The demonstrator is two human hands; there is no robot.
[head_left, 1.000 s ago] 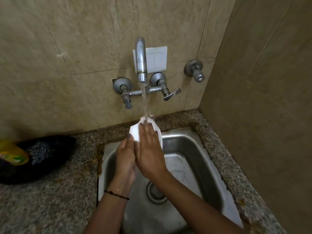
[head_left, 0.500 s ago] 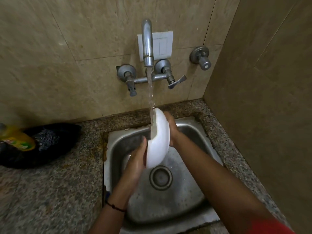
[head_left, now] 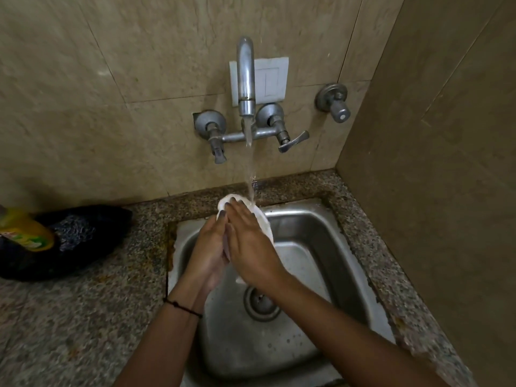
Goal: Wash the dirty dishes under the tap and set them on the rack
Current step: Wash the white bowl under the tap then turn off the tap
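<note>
Round comes your right hand [head_left: 251,241] from behind the small white round plate [head_left: 262,219] to lie flat on its face, fingers straight; your left hand [head_left: 208,247] clasps the rim at 9 o'clock. Water from the curved steel tap [head_left: 245,76] strikes the plate at 1 o'clock, above the stainless steel sink [head_left: 321,247]. Rinsing looks mid-way, racking not yet done. In the basin I see droplets and the round drain [head_left: 261,301] at 6 o'clock of your hands.
</note>
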